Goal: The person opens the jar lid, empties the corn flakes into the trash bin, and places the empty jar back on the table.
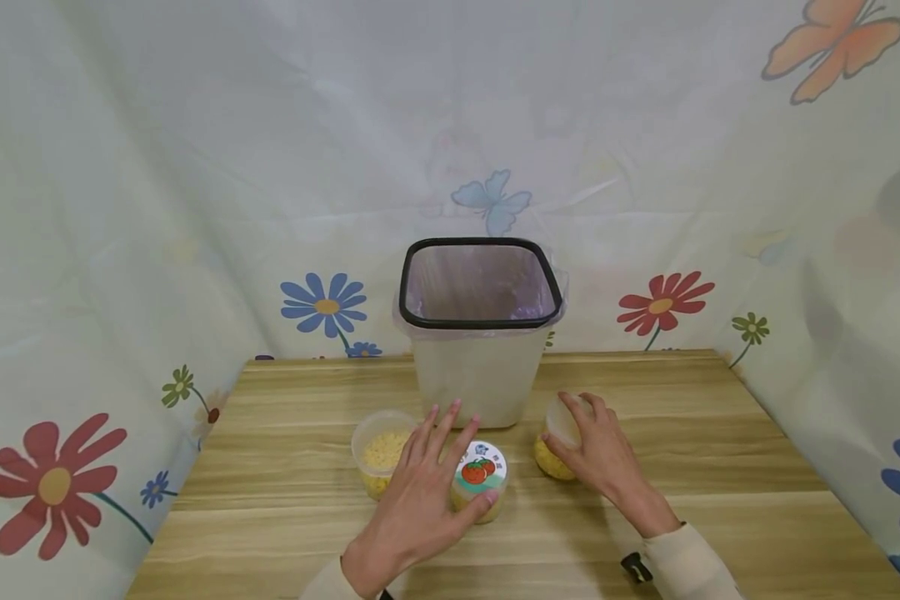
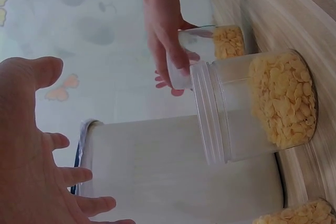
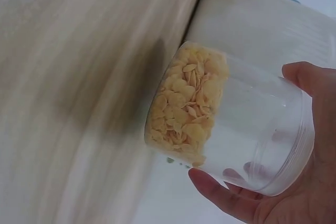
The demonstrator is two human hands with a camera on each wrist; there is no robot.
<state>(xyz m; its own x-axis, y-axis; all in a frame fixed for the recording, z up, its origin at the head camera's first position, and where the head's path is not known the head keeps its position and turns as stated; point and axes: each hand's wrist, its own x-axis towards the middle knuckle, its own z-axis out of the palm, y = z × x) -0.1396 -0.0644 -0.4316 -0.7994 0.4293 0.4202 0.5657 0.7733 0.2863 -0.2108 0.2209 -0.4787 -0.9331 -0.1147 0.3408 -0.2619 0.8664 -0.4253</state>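
Three clear plastic jars partly filled with pale yellow flakes stand on the wooden table. My right hand [image 1: 598, 446] grips the right jar [image 1: 552, 461] round its upper part. In the right wrist view the thumb and fingers lie on opposite sides of that jar [image 3: 194, 103]. My left hand [image 1: 423, 492] is spread, fingers apart, over the middle jar [image 1: 480, 471], whose white top bears a tomato print. The left wrist view shows that hand apart from the middle jar [image 2: 262, 103]. The left jar [image 1: 381, 454] stands beside the left hand, its flakes visible from above.
Behind the jars stands a pale bin [image 1: 476, 375] with a black rim and a thin plastic liner. A wooden table [image 1: 292, 417] lies under everything. White curtains [image 1: 270, 167] printed with flowers and butterflies surround it at the back and sides.
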